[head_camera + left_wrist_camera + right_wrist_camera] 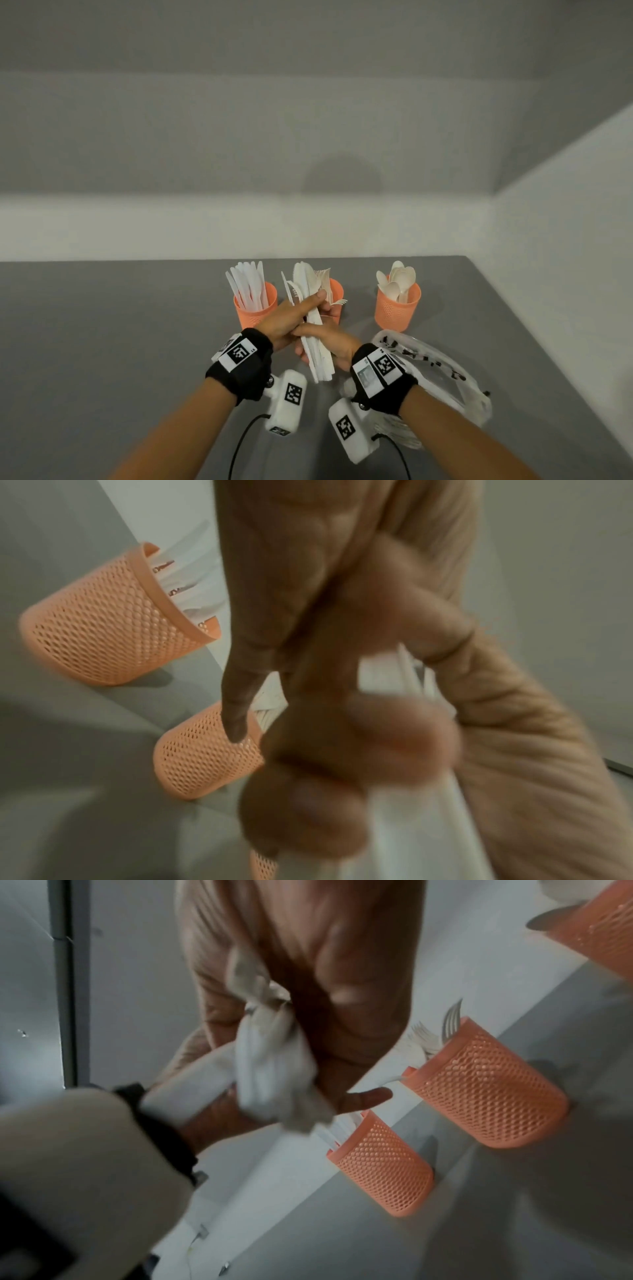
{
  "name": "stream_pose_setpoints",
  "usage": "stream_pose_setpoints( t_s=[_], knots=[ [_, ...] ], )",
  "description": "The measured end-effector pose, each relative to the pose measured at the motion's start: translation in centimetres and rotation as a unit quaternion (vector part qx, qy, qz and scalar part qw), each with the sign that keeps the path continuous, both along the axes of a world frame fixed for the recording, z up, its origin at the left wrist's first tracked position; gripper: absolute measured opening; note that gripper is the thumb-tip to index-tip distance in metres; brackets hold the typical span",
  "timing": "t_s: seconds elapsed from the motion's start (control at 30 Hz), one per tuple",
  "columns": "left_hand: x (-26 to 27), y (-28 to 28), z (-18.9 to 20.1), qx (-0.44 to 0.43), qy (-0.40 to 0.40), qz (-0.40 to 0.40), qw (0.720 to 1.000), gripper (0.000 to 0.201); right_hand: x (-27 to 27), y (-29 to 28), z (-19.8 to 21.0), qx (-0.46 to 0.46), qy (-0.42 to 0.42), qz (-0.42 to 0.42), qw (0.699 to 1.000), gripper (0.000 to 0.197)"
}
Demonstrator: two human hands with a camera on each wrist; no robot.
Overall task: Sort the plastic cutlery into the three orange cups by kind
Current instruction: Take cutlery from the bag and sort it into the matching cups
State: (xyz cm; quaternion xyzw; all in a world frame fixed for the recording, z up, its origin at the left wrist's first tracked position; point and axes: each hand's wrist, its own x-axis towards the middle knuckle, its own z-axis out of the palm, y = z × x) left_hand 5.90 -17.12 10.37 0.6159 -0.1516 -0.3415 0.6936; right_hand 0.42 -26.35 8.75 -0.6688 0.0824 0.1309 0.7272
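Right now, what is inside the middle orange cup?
Fork tines poke out of the middle cup; the bundle held by both hands hides the rest of its contents.

A bare, staged recording room rather than a lived-in home or kitchen. A plain grey worktop (137, 342) stands in a corner of blank, undecorated grey-white walls (308, 137). Both wrists carry black bands (239, 363) with printed square markers and white camera units (287, 401) trailing black cables (239, 442). A clear plastic bag (442, 373) lies on the worktop.
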Motion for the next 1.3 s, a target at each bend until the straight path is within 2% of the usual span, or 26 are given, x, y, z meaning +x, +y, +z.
stream_pose_setpoints(
  t_s=[0.13,0.23,0.3,0.37,0.47,0.57,0.63,0.7,0.8,0.9,1.0,1.1,1.23,1.3],
  knots=[
    [0.4,0.3,-0.3,0.052,-0.028,0.034,0.998,0.039,0.2,0.5,-1.0,0.002,-0.044,-0.094,0.995,0.006],
    [0.9,-0.3,-1.4,0.066,-0.076,0.192,0.976,0.047,0.7,0.3,-2.0,-0.016,-0.072,-0.169,0.983,0.005],
    [0.9,-0.5,-1.5,0.071,-0.133,0.295,0.944,0.038,1.2,0.0,-2.7,-0.044,-0.083,-0.214,0.972,0.01],
    [0.7,-0.8,-1.3,0.088,-0.193,0.312,0.926,0.028,1.4,-0.1,-3.2,-0.069,-0.092,-0.231,0.966,0.021],
    [0.6,-1.1,-1.1,0.123,-0.257,0.302,0.91,0.02,1.3,0.0,-3.3,-0.089,-0.107,-0.214,0.967,0.015],
    [1.2,-1.4,-1.0,0.162,-0.288,0.304,0.894,0.016,0.9,0.3,-2.7,-0.085,-0.152,-0.17,0.97,0.022],
    [1.6,-1.5,-0.8,0.174,-0.278,0.31,0.893,0.014,0.8,0.3,-2.5,-0.064,-0.152,-0.149,0.975,0.025],
    [2.0,-1.4,-0.7,0.169,-0.26,0.325,0.893,0.014,0.8,0.1,-2.6,-0.033,-0.117,-0.143,0.982,0.026],
    [2.2,-1.1,-0.8,0.141,-0.249,0.343,0.895,0.02,1.0,0.0,-3.1,-0.016,-0.085,-0.158,0.984,0.016],
    [1.8,-1.2,-1.3,0.12,-0.234,0.335,0.905,0.019,1.1,0.1,-3.0,-0.014,-0.096,-0.167,0.981,0.002],
    [1.0,-1.3,-1.7,0.138,-0.249,0.3,0.911,0.013,1.3,0.5,-3.0,-0.002,-0.104,-0.165,0.981,0.005],
    [0.8,-1.1,-1.8,0.139,-0.264,0.306,0.904,0.027,1.6,0.6,-3.4,0.009,-0.088,-0.178,0.98,0.01],
    [1.4,-0.9,-0.9,0.025,-0.176,0.377,0.909,0.022,2.1,0.5,-3.8,0.053,-0.055,-0.202,0.976,0.018],
    [1.9,-0.3,-0.4,-0.017,-0.149,0.404,0.903,0.024,2.1,0.2,-3.8,0.076,-0.035,-0.21,0.974,0.012]
  ],
)
